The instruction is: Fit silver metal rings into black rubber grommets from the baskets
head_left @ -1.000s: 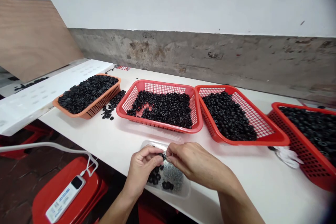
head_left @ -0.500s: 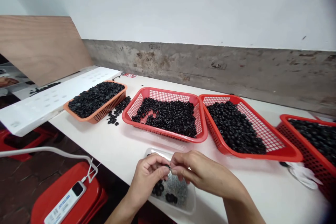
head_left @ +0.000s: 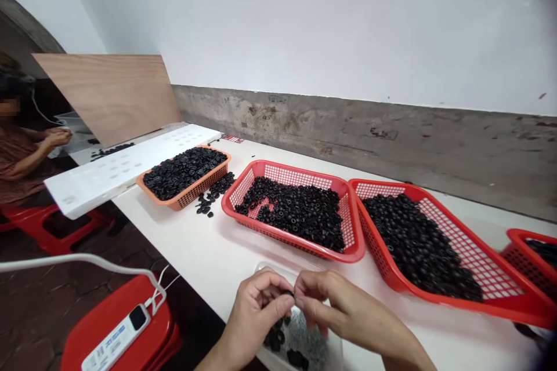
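Small black part (head_left: 289, 295), mostly covered by fingertips, is in the lower middle of the frame, above a translucent tray (head_left: 339, 353). The left hand (head_left: 256, 316) pinches it between thumb and forefinger, with the other fingers curled behind. The right hand (head_left: 337, 304) comes in from the lower right, its thumb and forefinger drawn together right beside the part; whether they grasp something of their own I cannot tell, as the tips hide it.

Under the hands, the tray holds black pieces (head_left: 298, 358) toward its left and fine silvery bits (head_left: 314, 339) toward its right; its lower edge is cut off by the frame.

Across the middle of the frame, an orange basket (head_left: 191, 193) on the left is heaped with flat black pieces. Loose black pieces (head_left: 214, 193) lie on the white table (head_left: 174, 237) just beside it. A red basket (head_left: 282, 235) in the centre holds small black rings, with some of its bottom showing. Right of it, a second red basket (head_left: 394, 275) holds rounder black pieces, and another red basket (head_left: 517, 258) is cut off at the right edge.

At lower left, a white power strip (head_left: 115, 341) lies on a red stool (head_left: 93, 307). A co-worker (head_left: 15, 153) sits at the left edge, hands together, near a leaning wooden board (head_left: 117, 95).
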Motion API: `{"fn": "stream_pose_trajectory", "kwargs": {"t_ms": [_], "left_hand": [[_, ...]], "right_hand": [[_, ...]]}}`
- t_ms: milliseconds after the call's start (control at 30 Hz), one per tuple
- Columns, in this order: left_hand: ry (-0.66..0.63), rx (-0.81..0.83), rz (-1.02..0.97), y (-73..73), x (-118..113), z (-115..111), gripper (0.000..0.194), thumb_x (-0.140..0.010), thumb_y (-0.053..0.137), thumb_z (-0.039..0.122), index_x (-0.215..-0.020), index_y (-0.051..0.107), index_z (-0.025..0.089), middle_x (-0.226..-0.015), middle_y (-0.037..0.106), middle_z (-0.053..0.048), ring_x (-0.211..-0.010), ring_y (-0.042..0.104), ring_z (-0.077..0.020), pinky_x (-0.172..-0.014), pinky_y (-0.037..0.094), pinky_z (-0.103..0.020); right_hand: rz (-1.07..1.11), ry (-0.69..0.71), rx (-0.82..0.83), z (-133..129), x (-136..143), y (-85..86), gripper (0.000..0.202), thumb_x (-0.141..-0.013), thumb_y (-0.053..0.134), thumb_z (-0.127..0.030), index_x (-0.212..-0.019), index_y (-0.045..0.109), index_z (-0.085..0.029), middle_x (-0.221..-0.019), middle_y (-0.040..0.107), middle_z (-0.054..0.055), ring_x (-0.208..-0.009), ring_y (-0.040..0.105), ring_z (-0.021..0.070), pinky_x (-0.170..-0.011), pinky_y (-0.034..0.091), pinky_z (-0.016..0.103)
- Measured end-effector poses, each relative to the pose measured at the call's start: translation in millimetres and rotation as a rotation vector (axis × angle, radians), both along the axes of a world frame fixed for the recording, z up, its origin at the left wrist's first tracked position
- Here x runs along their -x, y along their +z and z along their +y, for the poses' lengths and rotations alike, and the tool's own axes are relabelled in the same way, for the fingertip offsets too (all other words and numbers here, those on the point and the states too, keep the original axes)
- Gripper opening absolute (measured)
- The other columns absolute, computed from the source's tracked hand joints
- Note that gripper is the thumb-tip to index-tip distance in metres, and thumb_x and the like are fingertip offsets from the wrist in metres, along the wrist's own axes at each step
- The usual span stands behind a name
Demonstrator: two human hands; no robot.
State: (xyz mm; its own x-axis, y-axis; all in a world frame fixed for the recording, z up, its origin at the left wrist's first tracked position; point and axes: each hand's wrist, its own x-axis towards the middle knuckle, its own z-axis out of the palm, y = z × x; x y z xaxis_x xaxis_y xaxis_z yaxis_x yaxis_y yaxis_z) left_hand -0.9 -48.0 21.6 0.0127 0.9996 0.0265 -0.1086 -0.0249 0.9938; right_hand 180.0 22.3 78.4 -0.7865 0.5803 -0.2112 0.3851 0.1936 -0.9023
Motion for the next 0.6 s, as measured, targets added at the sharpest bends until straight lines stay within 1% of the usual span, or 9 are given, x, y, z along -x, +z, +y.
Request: {"fn": "stream_pose_trajectory", "kwargs": {"t_ms": [67, 133, 233, 300, 367, 467, 533, 600], "left_hand": [[0.024, -0.061, 0.092, -1.3, 0.3, -2.1, 0.012, -0.083, 0.072, 0.029, -0.089, 0.074, 0.019, -0.082, 0.059, -0.002, -0.071, 0.057, -0.0132, -0.066, 0.045, -0.024], [0.028, -0.124, 0.164, -2.2, 0.0, -3.8, 0.009, -0.083, 0.073, 0.025, -0.090, 0.076, 0.021, -0.083, 0.061, -0.003, -0.074, 0.057, -0.0140, -0.067, 0.045, -0.024], [0.008, -0.195, 0.189, -2.6, -0.5, -4.8, 0.009, -0.083, 0.073, 0.024, -0.091, 0.077, 0.023, -0.084, 0.064, -0.004, -0.074, 0.059, -0.0149, -0.068, 0.046, -0.025], [0.007, -0.215, 0.170, -2.2, -0.5, -4.7, 0.010, -0.081, 0.075, 0.024, -0.091, 0.077, 0.023, -0.084, 0.065, -0.004, -0.075, 0.059, -0.0153, -0.069, 0.047, -0.025], [0.009, -0.196, 0.100, -2.0, -0.8, -4.5, 0.011, -0.078, 0.078, 0.023, -0.089, 0.078, 0.022, -0.083, 0.065, -0.004, -0.073, 0.059, -0.0145, -0.067, 0.047, -0.024], [-0.001, -0.102, -0.053, -3.3, -2.7, -4.6, 0.012, -0.073, 0.082, 0.023, -0.083, 0.077, 0.019, -0.081, 0.063, -0.003, -0.068, 0.059, -0.0121, -0.061, 0.046, -0.022], [-0.007, -0.032, -0.126, -5.1, -4.7, -4.6, 0.013, -0.074, 0.081, 0.024, -0.085, 0.075, 0.018, -0.078, 0.062, -0.002, -0.064, 0.060, -0.0111, -0.061, 0.047, -0.021], [-0.006, 0.022, -0.172, -6.6, -5.4, -4.6, 0.018, -0.076, 0.079, 0.025, -0.092, 0.073, 0.018, -0.077, 0.063, -0.001, -0.064, 0.062, -0.0111, -0.062, 0.048, -0.022]], "right_hand": [[-0.002, -0.001, 0.009, -0.6, 0.1, -0.2, 0.017, -0.090, 0.050, -0.022, -0.073, 0.051, -0.017, -0.062, 0.060, -0.003, -0.052, 0.054, 0.0084, -0.051, 0.040, 0.017], [-0.024, 0.012, 0.037, -1.0, -0.7, -0.7, 0.018, -0.089, 0.051, -0.023, -0.072, 0.050, -0.017, -0.060, 0.059, -0.002, -0.051, 0.054, 0.0087, -0.048, 0.038, 0.017], [-0.046, 0.035, 0.078, -0.7, -2.5, -2.0, 0.019, -0.090, 0.052, -0.028, -0.074, 0.050, -0.017, -0.060, 0.061, -0.001, -0.049, 0.054, 0.0094, -0.045, 0.036, 0.016], [-0.019, 0.043, 0.100, 0.4, -3.5, -3.1, 0.023, -0.092, 0.053, -0.034, -0.076, 0.051, -0.017, -0.060, 0.061, -0.001, -0.049, 0.054, 0.0095, -0.045, 0.036, 0.017], [0.021, 0.036, 0.122, 2.0, -4.1, -4.5, 0.026, -0.093, 0.054, -0.040, -0.080, 0.052, -0.017, -0.061, 0.060, -0.001, -0.051, 0.054, 0.0097, -0.047, 0.037, 0.018], [0.028, 0.009, 0.107, 3.7, -4.1, -7.5, 0.030, -0.092, 0.057, -0.046, -0.086, 0.053, -0.017, -0.065, 0.059, -0.002, -0.054, 0.053, 0.0096, -0.050, 0.038, 0.019], [0.000, 0.003, 0.042, 3.4, -3.2, -9.7, 0.030, -0.093, 0.056, -0.047, -0.086, 0.053, -0.017, -0.068, 0.058, -0.002, -0.056, 0.052, 0.0095, -0.051, 0.038, 0.019], [-0.031, 0.006, -0.073, 1.8, -1.1, -10.9, 0.032, -0.096, 0.052, -0.046, -0.083, 0.054, -0.017, -0.069, 0.058, -0.002, -0.059, 0.052, 0.0100, -0.053, 0.039, 0.020]]}}
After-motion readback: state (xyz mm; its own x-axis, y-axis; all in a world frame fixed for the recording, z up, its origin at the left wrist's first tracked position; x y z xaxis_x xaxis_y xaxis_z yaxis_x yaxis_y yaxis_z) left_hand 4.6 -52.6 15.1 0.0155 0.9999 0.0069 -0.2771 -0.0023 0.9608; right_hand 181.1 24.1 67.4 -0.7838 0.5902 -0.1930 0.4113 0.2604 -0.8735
